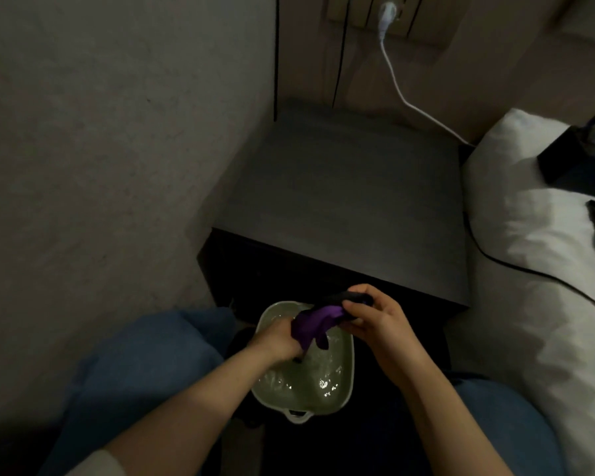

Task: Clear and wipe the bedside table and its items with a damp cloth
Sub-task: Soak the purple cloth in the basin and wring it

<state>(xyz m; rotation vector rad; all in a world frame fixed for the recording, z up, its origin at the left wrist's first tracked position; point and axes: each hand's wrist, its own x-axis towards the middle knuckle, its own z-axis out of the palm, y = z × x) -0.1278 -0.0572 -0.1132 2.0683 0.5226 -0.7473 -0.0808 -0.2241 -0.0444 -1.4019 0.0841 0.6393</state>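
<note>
Both hands, left (279, 341) and right (380, 324), gripping purple cloth (315, 324), above water-filled basin (346, 389), beside bedside table (340, 201)

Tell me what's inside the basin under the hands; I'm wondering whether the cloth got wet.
The basin holds clear water. Both hands, left and right, grip the purple cloth above it. The hands hide part of the basin's interior.

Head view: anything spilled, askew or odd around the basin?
Nothing stands out. Both hands, left hand and right hand, grip the purple cloth over the basin, which sits upright with water inside; no spill visible, though lighting is dim.
</note>
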